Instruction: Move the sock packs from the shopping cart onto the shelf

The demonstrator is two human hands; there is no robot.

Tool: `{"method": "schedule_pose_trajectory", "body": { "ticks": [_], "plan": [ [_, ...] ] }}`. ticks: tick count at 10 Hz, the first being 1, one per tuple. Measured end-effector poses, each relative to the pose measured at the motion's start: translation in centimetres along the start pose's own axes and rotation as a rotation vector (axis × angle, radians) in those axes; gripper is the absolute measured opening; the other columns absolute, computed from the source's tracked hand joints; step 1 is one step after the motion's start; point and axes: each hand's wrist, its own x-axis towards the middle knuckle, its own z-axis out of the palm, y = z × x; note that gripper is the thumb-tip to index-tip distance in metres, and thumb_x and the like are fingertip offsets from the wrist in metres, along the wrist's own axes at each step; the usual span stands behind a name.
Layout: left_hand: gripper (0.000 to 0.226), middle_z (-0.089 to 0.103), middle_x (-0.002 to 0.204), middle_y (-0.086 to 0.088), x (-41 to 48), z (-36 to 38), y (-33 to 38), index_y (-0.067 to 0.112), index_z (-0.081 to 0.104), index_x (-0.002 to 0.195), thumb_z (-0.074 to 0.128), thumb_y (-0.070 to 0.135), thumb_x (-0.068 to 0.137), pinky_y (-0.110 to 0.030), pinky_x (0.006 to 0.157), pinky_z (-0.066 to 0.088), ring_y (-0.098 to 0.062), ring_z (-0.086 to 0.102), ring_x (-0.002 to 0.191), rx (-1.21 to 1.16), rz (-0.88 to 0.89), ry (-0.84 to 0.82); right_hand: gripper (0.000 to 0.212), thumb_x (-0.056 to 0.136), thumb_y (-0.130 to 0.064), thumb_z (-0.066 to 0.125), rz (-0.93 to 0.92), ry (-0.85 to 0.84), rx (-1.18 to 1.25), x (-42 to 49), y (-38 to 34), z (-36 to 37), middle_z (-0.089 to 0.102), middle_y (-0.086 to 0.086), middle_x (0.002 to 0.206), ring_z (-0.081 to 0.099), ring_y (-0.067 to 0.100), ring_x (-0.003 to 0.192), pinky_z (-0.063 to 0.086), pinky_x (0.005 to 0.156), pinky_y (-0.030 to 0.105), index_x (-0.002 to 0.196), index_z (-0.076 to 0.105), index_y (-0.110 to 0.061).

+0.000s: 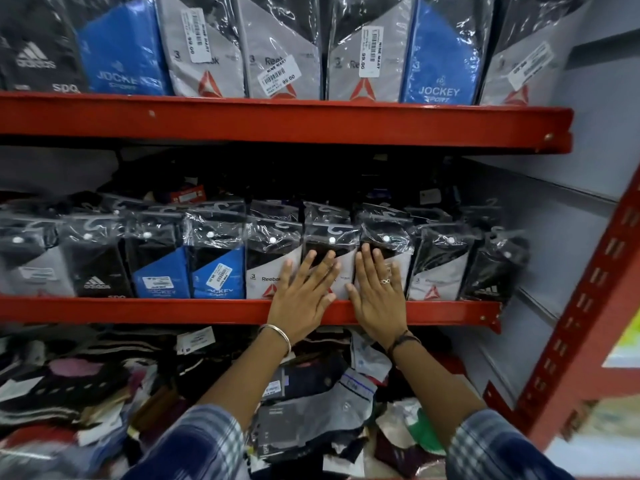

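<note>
My left hand (300, 296) and right hand (377, 295) lie flat, palms forward, fingers spread and pinching nothing, against two sock packs standing at the centre of the frame. The left one presses a grey-and-black Reebok pack (330, 258); the right one covers the neighbouring pack (386, 252), whose label my fingers mostly hide. Both packs are clear plastic sleeves with a white snap button near the top and a hook tab above, black sock showing over a pale grey card. They stand upright at the front of the middle red shelf (207, 310), in a row (156, 261) that runs across the frame: adidas, two blue Jockey packs, then Reebok, then another Reebok and a tilted black adidas pack (491, 268) at the right end.

My palms overlap the shelf's front lip. The row is packed side to side, touching, with a little bare room only past the tilted pack, before the grey side wall (568, 237). The upper shelf (277, 123) hangs close above the hook tabs.

Behind the front row it is dark; more packs sit there, hard to make out. Below the shelf lies a blurred heap of loose socks (311, 403). The upper row of packs (284, 46) is cut off by the top edge.
</note>
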Motion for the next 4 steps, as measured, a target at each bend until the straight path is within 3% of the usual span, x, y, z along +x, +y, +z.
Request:
{"method": "schedule_pose_trajectory", "body": {
  "ticks": [2, 3, 4],
  "plan": [
    [0.058, -0.007, 0.158, 0.004, 0.0, -0.7, 0.2, 0.026, 0.006, 0.149, 0.018, 0.044, 0.096, -0.050, 0.114, -0.005, -0.021, -0.008, 0.144, 0.017, 0.011, -0.057, 0.064, 0.096, -0.039, 0.018, -0.031, -0.081, 0.006, 0.1, 0.2, -0.4, -0.036, -0.009, 0.151, -0.027, 0.009, 0.141, -0.019, 0.116, 0.034, 0.145, -0.019, -0.019],
    [0.059, 0.003, 0.158, 0.003, -0.6, -2.3, 0.3, 0.025, 0.008, 0.149, 0.021, 0.045, 0.096, -0.050, 0.116, 0.000, -0.020, -0.004, 0.145, -0.037, 0.029, -0.091, 0.061, 0.097, -0.039, 0.016, -0.073, -0.141, 0.014, -1.7, 0.3, -1.3, -0.014, 0.001, 0.158, -0.016, 0.014, 0.145, -0.006, 0.118, 0.037, 0.148, -0.005, -0.014],
    [0.059, 0.004, 0.158, 0.002, -1.4, -4.5, 0.0, 0.023, 0.007, 0.149, 0.023, 0.043, 0.096, -0.047, 0.117, 0.007, -0.017, 0.003, 0.145, -0.088, 0.038, -0.023, 0.059, 0.098, -0.040, 0.019, -0.087, -0.128, 0.087, -3.4, -0.3, -3.4, 0.003, 0.003, 0.158, 0.004, 0.017, 0.147, 0.001, 0.119, 0.036, 0.149, 0.004, -0.014]
  ]
}}
